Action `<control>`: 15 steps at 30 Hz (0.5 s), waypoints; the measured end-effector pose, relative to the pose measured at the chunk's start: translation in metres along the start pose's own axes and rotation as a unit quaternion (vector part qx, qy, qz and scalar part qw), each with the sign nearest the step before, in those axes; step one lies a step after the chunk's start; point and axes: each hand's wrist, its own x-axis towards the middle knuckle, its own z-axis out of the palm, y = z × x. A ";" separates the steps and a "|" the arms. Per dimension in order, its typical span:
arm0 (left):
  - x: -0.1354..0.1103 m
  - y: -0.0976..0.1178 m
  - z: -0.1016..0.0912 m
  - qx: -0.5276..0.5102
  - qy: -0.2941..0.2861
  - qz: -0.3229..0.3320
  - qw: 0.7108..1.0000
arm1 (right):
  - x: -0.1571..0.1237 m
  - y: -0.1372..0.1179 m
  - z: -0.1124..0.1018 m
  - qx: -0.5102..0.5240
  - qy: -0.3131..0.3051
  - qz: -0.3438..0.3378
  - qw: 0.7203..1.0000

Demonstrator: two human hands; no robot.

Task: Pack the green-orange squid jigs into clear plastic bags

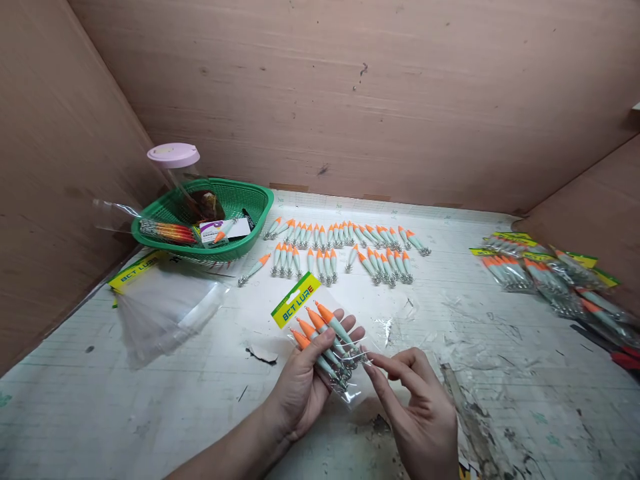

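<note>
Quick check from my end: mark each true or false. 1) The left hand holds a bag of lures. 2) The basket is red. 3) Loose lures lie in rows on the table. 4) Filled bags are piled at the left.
1) True: the left hand holds the bag of lures, the right hand at its open end.
2) False: the basket is green.
3) True: loose lures.
4) False: the filled bags lie at the right.
</note>
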 end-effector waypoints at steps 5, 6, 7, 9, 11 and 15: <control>-0.001 -0.002 0.000 0.001 -0.006 0.000 1.000 | -0.006 0.005 0.004 0.036 0.025 0.027 0.999; -0.002 -0.002 0.000 0.000 -0.007 0.000 1.000 | -0.006 0.006 0.005 0.037 0.024 0.027 0.999; -0.002 -0.003 0.001 0.000 -0.007 0.000 1.000 | -0.006 0.006 0.006 0.040 0.023 0.029 0.999; -0.002 -0.003 0.001 -0.001 -0.007 0.001 1.000 | -0.006 0.007 0.007 0.046 0.026 0.040 0.998; -0.002 -0.003 0.002 -0.003 -0.006 0.005 1.000 | -0.005 0.006 0.007 0.043 0.038 0.051 0.997; -0.003 -0.005 0.002 -0.009 -0.006 0.014 1.000 | -0.004 0.003 0.008 0.030 0.037 0.049 0.998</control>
